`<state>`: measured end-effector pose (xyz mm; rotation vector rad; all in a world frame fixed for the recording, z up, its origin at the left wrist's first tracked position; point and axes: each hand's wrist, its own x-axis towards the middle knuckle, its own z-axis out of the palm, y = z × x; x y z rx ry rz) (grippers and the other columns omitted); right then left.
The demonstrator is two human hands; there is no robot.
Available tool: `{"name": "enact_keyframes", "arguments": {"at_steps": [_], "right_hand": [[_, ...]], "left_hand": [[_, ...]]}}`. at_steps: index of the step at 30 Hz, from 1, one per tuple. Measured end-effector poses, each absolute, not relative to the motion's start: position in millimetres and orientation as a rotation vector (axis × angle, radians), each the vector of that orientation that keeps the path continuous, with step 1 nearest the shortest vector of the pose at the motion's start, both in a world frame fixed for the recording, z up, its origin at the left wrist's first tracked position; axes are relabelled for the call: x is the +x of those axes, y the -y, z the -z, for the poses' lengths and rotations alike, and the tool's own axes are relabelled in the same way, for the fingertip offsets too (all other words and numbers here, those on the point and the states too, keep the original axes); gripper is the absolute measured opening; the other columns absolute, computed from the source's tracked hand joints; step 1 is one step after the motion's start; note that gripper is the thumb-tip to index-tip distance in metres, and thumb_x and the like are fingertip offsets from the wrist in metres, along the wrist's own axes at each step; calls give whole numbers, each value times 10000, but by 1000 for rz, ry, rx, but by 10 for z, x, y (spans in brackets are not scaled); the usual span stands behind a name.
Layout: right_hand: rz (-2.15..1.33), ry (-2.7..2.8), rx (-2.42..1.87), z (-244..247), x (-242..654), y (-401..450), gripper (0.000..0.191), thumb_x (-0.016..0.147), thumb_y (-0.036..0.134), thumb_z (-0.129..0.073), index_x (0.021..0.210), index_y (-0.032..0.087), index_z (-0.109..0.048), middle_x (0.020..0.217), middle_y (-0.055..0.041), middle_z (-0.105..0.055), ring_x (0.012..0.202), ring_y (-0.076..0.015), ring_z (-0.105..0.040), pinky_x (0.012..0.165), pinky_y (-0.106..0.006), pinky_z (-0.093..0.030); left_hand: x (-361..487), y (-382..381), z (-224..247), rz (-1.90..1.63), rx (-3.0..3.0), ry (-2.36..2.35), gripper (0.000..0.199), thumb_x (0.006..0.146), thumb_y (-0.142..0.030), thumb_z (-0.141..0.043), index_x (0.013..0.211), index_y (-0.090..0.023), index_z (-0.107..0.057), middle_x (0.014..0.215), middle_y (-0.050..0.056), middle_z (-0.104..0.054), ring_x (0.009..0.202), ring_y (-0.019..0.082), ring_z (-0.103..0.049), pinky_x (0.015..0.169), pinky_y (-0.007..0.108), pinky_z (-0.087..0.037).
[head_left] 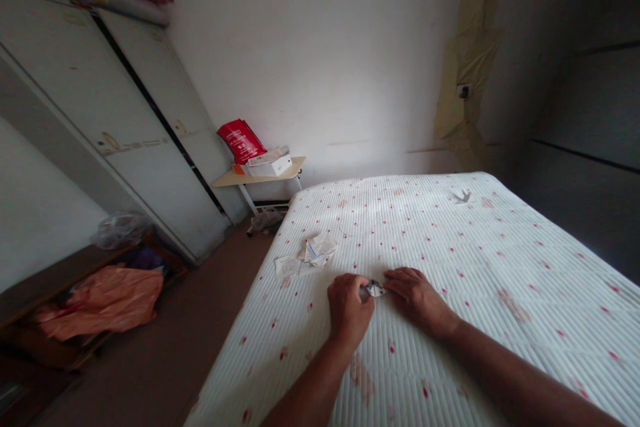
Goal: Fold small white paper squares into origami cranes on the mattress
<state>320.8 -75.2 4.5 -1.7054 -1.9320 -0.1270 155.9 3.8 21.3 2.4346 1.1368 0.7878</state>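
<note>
Over the quilted bed, my left hand [349, 303] pinches a small folded piece of paper [376, 288], white with dark grey print, between thumb and fingers. The fingertips of my right hand [417, 295] are closed on the paper's right edge, with the back of that hand turned up. Part of the paper is hidden behind my fingers. Beyond my left hand lies a small pile of printed paper pieces [320, 249], some spread out flat to its left. A folded paper shape [463, 196] with pointed ends sits near the far right of the bed.
The bed [400, 233] has a ribbed white cover with red spots. Behind it stands a small table [233, 178] holding a red bag [241, 140] and a white box [270, 165]. At the left are a wardrobe [145, 160] and a low shelf with orange plastic [107, 300].
</note>
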Motion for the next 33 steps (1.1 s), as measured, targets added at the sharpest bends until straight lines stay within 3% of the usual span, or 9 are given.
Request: {"name": "enact_keyframes", "arguments": {"at_steps": [5, 14, 23, 27, 33], "right_hand": [[119, 1914, -1722, -77, 3187, 751, 202, 845, 165, -513, 949, 214, -679, 1061, -79, -660, 975, -223, -574, 864, -399, -424], [171, 1934, -1722, -58, 3174, 745, 152, 829, 183, -562, 927, 208, -675, 1052, -75, -658, 970, -222, -568, 856, -396, -416], [121, 1893, -1629, -123, 3179, 765, 266, 806, 102, -508, 958, 230, -685, 1012, -88, -676, 932, -224, -601, 819, -402, -452], [-127, 1666, -1528, -81, 3230, 738, 232, 813, 157, -468, 904, 202, -676, 968, -83, -688, 896, -203, -626, 804, -360, -484], [-591, 1191, -1460, -108, 3301, 708, 254, 780, 382, -524, 879, 178, -638, 847, -56, -684, 801, -194, -634, 746, -318, -505]], "left_hand": [[1598, 6, -229, -840, 2341, -1103, 224, 653, -112, -550, 850, -201, -607, 874, 8, -657, 893, 184, -569, 861, 356, -390], [1670, 77, -232, -863, 2294, -1182, 277, 644, -268, -641, 913, -203, -626, 872, 28, -662, 888, 212, -581, 878, 383, -385], [1774, -58, -56, -932, 1981, -1086, 300, 659, -99, -516, 915, -197, -638, 788, 14, -678, 767, 158, -616, 752, 276, -460], [1801, -88, -71, -913, 1754, -995, 297, 669, -87, -478, 901, -158, -650, 766, 21, -682, 716, 139, -620, 688, 233, -468], [1811, -68, -166, -866, 1659, -943, 314, 671, -108, -518, 952, -134, -656, 796, 41, -678, 735, 145, -615, 702, 238, -466]]}}
